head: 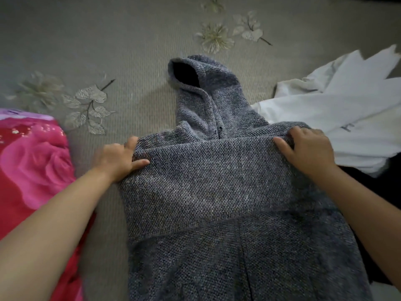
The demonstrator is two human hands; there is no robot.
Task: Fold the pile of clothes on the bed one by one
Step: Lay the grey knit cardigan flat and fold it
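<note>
Hoodie (pixel 217 192), grey knit, lying centre on bedspread (pixel 130 61), hood pointing 12 o'clock. Left hand (pixel 117 158) pinching folded edge at 9 o'clock side, thumb on top. Right hand (pixel 308 151) gripping same edge at 3 o'clock side, fingers curled into fabric. White garment (pixel 338 114) lying at 2 o'clock, pink fabric (pixel 32 159) at 9 o'clock.

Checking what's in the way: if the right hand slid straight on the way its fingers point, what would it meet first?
Probably the hoodie's hood, up-left of the right hand, which holds the grey hoodie.
</note>
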